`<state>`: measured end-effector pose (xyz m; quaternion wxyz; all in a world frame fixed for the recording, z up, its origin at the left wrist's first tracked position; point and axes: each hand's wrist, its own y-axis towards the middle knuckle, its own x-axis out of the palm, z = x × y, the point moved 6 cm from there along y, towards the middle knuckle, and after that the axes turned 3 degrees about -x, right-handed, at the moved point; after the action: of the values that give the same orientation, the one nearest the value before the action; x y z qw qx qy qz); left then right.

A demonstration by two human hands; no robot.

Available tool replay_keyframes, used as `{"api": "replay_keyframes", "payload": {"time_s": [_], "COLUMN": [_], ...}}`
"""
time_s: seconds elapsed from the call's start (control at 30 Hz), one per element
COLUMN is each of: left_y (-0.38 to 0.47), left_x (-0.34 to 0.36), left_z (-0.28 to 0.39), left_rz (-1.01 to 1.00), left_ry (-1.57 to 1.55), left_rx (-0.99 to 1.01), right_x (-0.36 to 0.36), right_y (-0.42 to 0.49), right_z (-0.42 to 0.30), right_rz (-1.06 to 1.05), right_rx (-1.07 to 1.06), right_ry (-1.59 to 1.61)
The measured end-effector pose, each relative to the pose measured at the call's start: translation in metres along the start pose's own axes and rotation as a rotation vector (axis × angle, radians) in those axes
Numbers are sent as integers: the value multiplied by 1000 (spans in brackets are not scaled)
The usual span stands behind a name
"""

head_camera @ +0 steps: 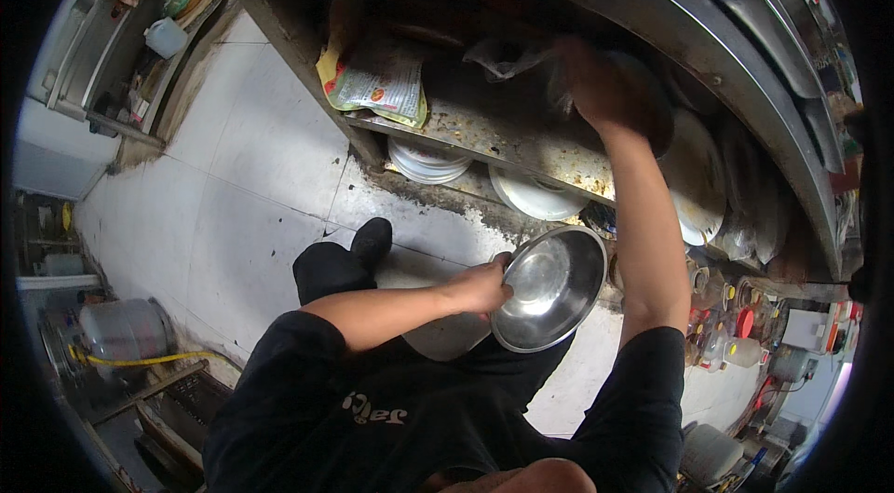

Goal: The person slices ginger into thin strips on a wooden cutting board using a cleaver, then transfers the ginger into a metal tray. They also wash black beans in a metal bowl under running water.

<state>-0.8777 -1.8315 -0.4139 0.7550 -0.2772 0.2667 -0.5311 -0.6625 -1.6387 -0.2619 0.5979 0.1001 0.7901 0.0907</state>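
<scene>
My left hand [482, 289] grips the near rim of a round stainless steel basin [548, 287]. The basin is tilted and nothing shows inside it. My right hand [594, 84] reaches into the dark shelf of a metal counter; it is blurred, and its fingers are partly lost in shadow. Crumpled clear plastic [513, 63] lies at its fingertips, and I cannot tell whether they grip it. Just right of that hand and wrist is a dark rounded object [653, 102], hard to make out. Beneath my left forearm, a flat grey surface [447, 338] shows near my legs.
A printed food packet [380, 91] lies on the stained shelf board [482, 133]. White plates [429, 161] and a larger white dish [538, 194] sit underneath. Plastic bottles [716, 346] stand at right. A gas cylinder [126, 331] with a yellow hose [157, 359] is at left.
</scene>
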Motion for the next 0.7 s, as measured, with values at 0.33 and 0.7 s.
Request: {"api": "replay_keyframes", "payload": {"time_s": [0.33,0.7], "left_y": [3,10], "left_x": [11,12], "left_z": [3,3], "left_rz": [-48,-83], "left_ry": [-8,31], "left_rx": [-12,-17], "right_x": [-2,71], "right_y": [-29,-40], "right_z": [-13,19], "right_rz": [-50,-740], "right_rx": [-65,252], "right_ry": [-50,869]}}
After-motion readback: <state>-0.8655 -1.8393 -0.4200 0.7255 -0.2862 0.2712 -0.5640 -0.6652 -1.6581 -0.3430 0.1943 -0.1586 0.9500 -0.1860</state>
